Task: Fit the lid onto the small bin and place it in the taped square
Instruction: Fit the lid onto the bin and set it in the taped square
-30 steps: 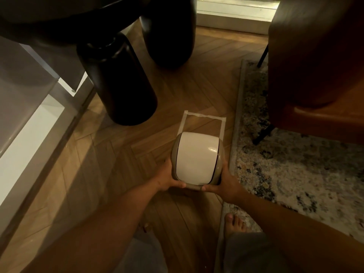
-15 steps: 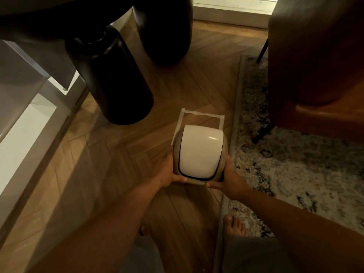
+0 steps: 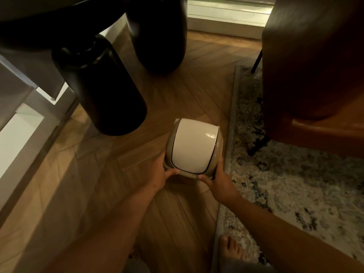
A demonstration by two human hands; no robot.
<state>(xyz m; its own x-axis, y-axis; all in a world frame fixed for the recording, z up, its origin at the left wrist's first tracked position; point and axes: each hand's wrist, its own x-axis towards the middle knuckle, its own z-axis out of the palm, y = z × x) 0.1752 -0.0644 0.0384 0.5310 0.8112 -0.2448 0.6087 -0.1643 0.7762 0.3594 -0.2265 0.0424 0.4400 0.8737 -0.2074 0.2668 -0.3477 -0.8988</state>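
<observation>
The small beige bin has its white swing lid seated on top. It sits low over the wooden floor, right where the taped square was, which it now covers almost entirely; only a sliver of tape shows at its far left corner. My left hand grips the bin's near left side. My right hand grips its near right side. Whether the bin's base touches the floor is hidden.
A thick black table leg stands to the left of the bin, with another behind. A patterned rug edges the bin's right side. A brown leather chair stands on the rug. My bare foot is near the bottom.
Both hands moved the bin forward, away from me, over the taped square. The tape outline, visible before beyond the bin, is now hidden under it.
</observation>
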